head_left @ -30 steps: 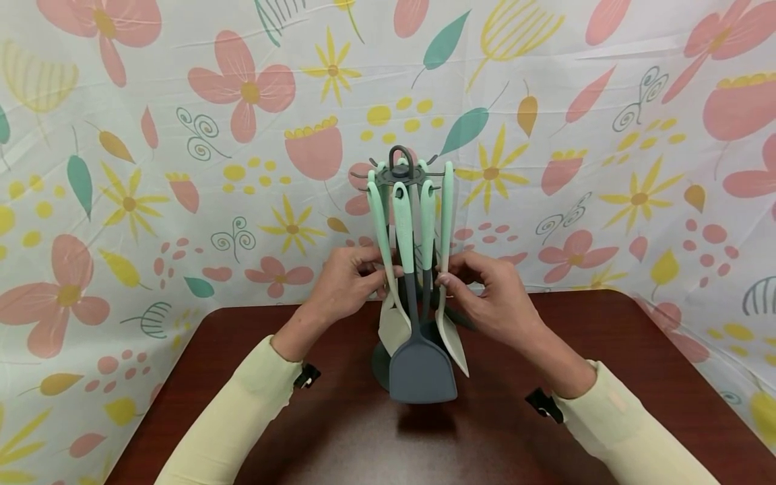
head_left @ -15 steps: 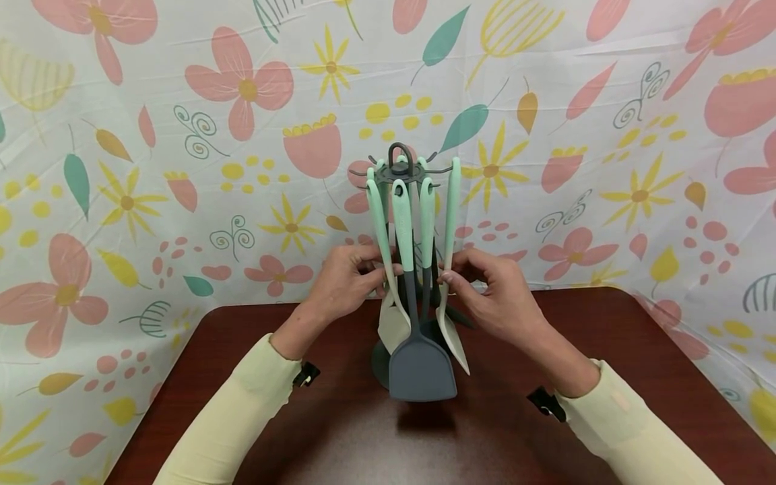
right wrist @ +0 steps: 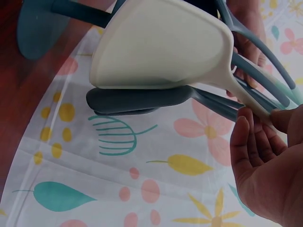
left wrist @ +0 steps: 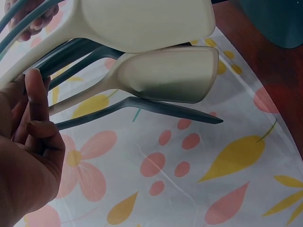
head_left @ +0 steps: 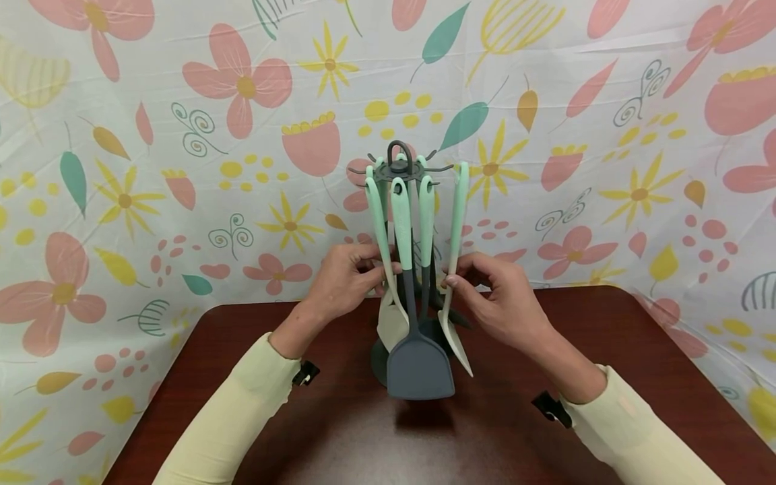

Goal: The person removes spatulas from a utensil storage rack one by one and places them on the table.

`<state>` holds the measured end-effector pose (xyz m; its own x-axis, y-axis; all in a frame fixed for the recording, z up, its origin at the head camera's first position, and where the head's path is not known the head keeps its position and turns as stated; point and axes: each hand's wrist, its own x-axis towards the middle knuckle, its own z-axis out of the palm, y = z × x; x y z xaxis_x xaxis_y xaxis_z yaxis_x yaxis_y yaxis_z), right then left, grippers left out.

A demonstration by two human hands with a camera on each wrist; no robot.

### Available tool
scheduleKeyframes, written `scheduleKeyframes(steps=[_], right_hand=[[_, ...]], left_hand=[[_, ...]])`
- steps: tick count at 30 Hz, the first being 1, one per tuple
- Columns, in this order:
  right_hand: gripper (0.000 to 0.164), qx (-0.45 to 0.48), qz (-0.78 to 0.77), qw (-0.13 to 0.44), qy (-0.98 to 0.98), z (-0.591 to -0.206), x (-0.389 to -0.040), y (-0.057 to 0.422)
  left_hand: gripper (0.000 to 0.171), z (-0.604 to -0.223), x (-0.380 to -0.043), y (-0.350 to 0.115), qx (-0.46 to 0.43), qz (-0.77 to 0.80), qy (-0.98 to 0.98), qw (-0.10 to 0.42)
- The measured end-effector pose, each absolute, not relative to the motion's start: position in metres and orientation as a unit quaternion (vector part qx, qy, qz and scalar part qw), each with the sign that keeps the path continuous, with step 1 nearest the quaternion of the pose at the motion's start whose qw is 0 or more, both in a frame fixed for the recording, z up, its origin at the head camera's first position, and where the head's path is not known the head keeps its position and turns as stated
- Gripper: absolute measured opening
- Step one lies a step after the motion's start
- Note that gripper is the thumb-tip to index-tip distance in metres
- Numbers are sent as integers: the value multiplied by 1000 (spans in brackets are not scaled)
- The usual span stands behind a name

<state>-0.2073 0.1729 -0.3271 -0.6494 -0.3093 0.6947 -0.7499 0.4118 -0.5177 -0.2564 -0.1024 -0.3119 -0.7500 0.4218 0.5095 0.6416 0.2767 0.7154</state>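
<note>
First, head view. Right hand (head_left: pixel 500 293) pinches the cream stem of a mint-handled turner (head_left: pixel 456 340) on the right side of a dark grey utensil stand (head_left: pixel 399 173); handle top looks just off the tip of the right hook (head_left: pixel 441 168). Left hand (head_left: pixel 345 283) bends its fingers at the left-side cream stem (head_left: pixel 395 289); whether it pinches, cannot tell. My judgement: a light pinch works best, handle top kept level with the hook, stand steadied from the left so it does not swing. Far edge of the table (head_left: pixel 667 377) and floral cloth (head_left: pixel 533 34) lie close behind; more tabletop spreads near and right.

Left wrist view. Fingers curl beside stems. Narrow cream turner (left wrist: pixel 175 78) overlaps a dark utensil (left wrist: pixel 175 111), contact uncertain. Little slack here, I think.

Right wrist view. Thumb and fingertips close on the stem. Cream blade borders dark blades (right wrist: pixel 142 100); any shift would best go rightward, sparing those edges.
</note>
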Motion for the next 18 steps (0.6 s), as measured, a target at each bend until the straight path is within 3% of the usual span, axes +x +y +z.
scheduleKeyframes(steps=[18], right_hand=[[12, 282, 441, 239, -818, -331, -192, 184]], left_hand=[[11, -311, -256, -103, -341, -492, -793, 112]])
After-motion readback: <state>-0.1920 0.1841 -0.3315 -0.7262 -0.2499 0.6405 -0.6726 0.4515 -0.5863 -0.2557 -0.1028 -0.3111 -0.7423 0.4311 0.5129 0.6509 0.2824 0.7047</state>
